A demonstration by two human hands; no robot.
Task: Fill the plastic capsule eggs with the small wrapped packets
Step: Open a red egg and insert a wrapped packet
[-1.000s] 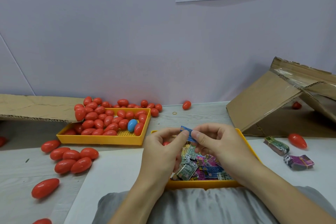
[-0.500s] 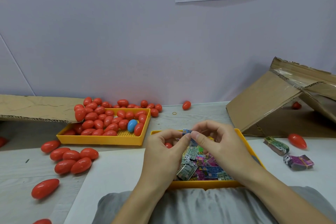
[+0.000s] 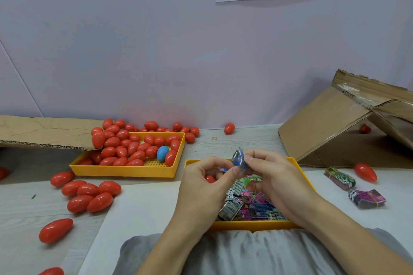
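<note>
Now both hands [image 3: 237, 176] pinch the blue packet [image 3: 238, 159] — light, crinkly, likely slippery — so hold its folded edges, twelve o'clock above the tray [image 3: 250, 225].

Glossy plastic, matt cardboard

Red eggs [image 3: 88, 189] shine smooth and glossy; yellow trays [image 3: 125, 170] are matt plastic, one perforated; packets [image 3: 257, 207] look printed foil; the right box [image 3: 324, 127] is rough corrugated cardboard.

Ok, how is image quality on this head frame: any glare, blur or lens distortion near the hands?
Head view: light is soft and even, with faint shadows; small glints on the red capsule eggs; the blue packet between left hand and right hand is slightly soft; wide-angle bending shows at the edges.
</note>
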